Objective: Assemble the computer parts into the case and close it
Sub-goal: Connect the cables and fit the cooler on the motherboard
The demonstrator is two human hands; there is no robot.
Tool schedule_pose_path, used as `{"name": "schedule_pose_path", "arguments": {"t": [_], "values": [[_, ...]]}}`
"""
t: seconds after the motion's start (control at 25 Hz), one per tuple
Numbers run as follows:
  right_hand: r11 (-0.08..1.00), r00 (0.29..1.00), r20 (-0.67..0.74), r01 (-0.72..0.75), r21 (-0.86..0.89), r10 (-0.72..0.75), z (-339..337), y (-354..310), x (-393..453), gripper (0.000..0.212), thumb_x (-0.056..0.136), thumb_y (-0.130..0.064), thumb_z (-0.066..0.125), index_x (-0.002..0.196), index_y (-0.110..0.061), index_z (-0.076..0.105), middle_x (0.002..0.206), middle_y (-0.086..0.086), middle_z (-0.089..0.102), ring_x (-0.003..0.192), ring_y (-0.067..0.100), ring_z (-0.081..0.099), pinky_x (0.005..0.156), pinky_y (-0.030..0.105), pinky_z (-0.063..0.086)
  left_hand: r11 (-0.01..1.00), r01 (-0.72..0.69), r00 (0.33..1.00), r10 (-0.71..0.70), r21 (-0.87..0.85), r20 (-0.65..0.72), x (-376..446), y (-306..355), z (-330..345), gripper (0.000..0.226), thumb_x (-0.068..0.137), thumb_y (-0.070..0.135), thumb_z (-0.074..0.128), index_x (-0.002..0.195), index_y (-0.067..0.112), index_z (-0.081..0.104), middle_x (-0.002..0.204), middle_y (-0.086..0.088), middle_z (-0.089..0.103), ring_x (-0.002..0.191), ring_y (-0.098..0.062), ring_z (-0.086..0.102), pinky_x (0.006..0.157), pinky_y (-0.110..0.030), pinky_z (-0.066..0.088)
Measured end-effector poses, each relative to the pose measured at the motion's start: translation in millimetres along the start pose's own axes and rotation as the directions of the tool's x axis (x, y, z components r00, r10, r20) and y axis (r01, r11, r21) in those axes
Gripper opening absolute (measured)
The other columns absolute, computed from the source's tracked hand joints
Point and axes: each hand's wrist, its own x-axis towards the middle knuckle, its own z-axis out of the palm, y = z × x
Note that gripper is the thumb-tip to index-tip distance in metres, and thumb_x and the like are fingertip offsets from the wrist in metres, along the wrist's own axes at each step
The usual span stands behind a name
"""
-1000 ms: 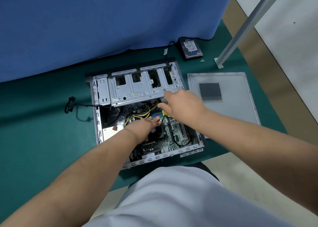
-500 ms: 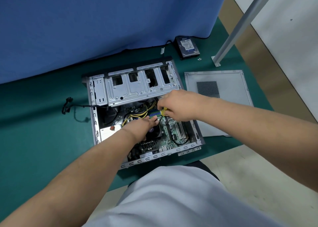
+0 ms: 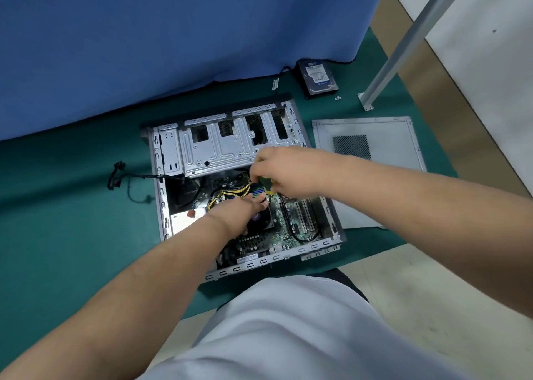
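Right hand (image 3: pixel 284 170), frame centre: grip pinching green memory stick (image 3: pixel 266 184) over open case (image 3: pixel 161 206). Left hand (image 3: pixel 245 208) just below; grip state unclear.

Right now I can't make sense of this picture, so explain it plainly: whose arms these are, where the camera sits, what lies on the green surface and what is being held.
The camera sits on a person's head, looking down, so both bare arms are theirs. On the green mat lies an open grey metal computer case with its green circuit board showing. The case's flat grey side panel rests to the right. Farther back lies a dark hard drive with a blue label, and tiny screws beside it. The left hand rests inside the case. The right hand grips a small green and yellow part, mostly hidden, so I cannot say what it is.
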Motion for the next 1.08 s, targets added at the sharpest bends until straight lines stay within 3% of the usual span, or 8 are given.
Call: {"name": "schedule_pose_path", "arguments": {"t": [0.2, 0.36, 0.52, 0.64, 0.76, 0.88, 0.96, 1.08], "values": [[0.983, 0.961, -0.209, -0.176, 0.050, 0.183, 20.5, -4.1, -2.2, 0.044, 0.102, -0.050, 0.050, 0.119, -0.010, 0.052, 0.074, 0.002, 0.050, 0.086, 0.035, 0.065, 0.058, 0.036, 0.039, 0.998, -0.011, 0.999, 0.009, 0.054, 0.043, -3.4, 3.9, -4.3, 0.095, 0.090, -0.008, 0.064, 0.162, 0.026, 0.013, 0.170, 0.006, 0.000, 0.156, -0.020, 0.010, 0.122, -0.039, 0.027], [0.906, 0.840, -0.374, -0.424, 0.000, 0.394, 38.7, -21.3, 11.1, 0.062, 0.101, -0.068, 0.034, 0.109, -0.011, 0.057, 0.080, 0.008, 0.068, 0.077, 0.031, 0.069, 0.048, 0.030, 0.020, 1.000, 0.001, 1.000, -0.001, 0.006, 0.007, -9.2, 7.1, -9.1, 0.087, 0.089, -0.009, 0.062, 0.160, 0.026, 0.025, 0.168, 0.003, 0.019, 0.148, -0.023, 0.033, 0.112, -0.035, 0.036], [0.961, 0.907, -0.324, -0.228, 0.159, 0.269, 32.6, -24.5, 11.0, 0.045, 0.103, -0.054, 0.047, 0.129, -0.019, 0.055, 0.120, 0.007, 0.059, 0.094, 0.033, 0.065, 0.061, 0.035, 0.040, 1.000, -0.002, 1.000, 0.002, 0.014, -0.006, -13.9, 10.0, -11.9, 0.084, 0.089, -0.007, 0.062, 0.158, 0.025, 0.029, 0.162, -0.001, 0.033, 0.138, -0.023, 0.047, 0.107, -0.033, 0.040], [0.992, 0.956, -0.279, -0.068, 0.102, 0.094, 22.6, -16.7, 4.3, 0.031, 0.102, -0.040, 0.055, 0.131, -0.030, 0.056, 0.131, 0.001, 0.048, 0.089, 0.029, 0.062, 0.067, 0.037, 0.049, 0.999, -0.004, 1.000, 0.004, 0.045, 0.014, -14.7, 11.8, -15.0, 0.087, 0.091, -0.004, 0.064, 0.161, 0.023, 0.021, 0.169, 0.001, 0.018, 0.150, -0.022, 0.029, 0.112, -0.030, 0.031], [1.000, 0.997, -0.078, -0.026, -0.001, 0.026, 9.4, -2.1, -0.7, 0.034, 0.100, -0.020, 0.055, 0.133, -0.028, 0.054, 0.128, 0.003, 0.051, 0.085, 0.026, 0.054, 0.069, 0.037, 0.048, 0.999, 0.000, 0.997, -0.004, 0.051, 0.082, -17.6, 15.2, -23.2, 0.091, 0.092, -0.007, 0.061, 0.163, 0.021, 0.011, 0.170, 0.001, -0.002, 0.157, -0.022, 0.007, 0.122, -0.035, 0.022], [0.987, 0.983, -0.091, -0.159, -0.004, 0.158, 5.1, -1.6, -2.0, 0.022, 0.103, -0.030, 0.051, 0.118, -0.016, 0.058, 0.104, 0.011, 0.060, 0.085, 0.029, 0.055, 0.068, 0.039, 0.048, 0.997, 0.007, 0.993, -0.016, 0.075, 0.116, -23.9, 23.0, -33.1, 0.088, 0.095, -0.007, 0.058, 0.163, 0.020, 0.008, 0.170, 0.001, -0.005, 0.157, -0.021, 0.003, 0.123, -0.035, 0.019], [0.942, 0.929, -0.161, -0.333, 0.034, 0.334, 10.0, -7.2, 0.1, 0.037, 0.106, -0.048, 0.040, 0.093, -0.017, 0.055, 0.074, 0.005, 0.047, 0.077, 0.029, 0.050, 0.062, 0.036, 0.039, 0.995, 0.023, 0.985, -0.040, 0.101, 0.169, -27.1, 31.1, -43.5, 0.085, 0.098, -0.004, 0.056, 0.163, 0.018, 0.004, 0.170, 0.001, -0.009, 0.157, -0.021, 0.000, 0.123, -0.037, 0.018], [0.905, 0.876, -0.243, -0.424, 0.023, 0.417, 20.2, -8.4, 1.4, 0.053, 0.105, -0.062, 0.030, 0.090, -0.019, 0.057, 0.066, -0.001, 0.035, 0.073, 0.029, 0.050, 0.058, 0.035, 0.035, 0.992, 0.044, 0.976, -0.068, 0.119, 0.208, -31.6, 40.3, -54.2, 0.084, 0.100, -0.002, 0.054, 0.162, 0.016, 0.001, 0.169, 0.000, -0.012, 0.157, -0.021, -0.002, 0.123, -0.038, 0.019]]}}
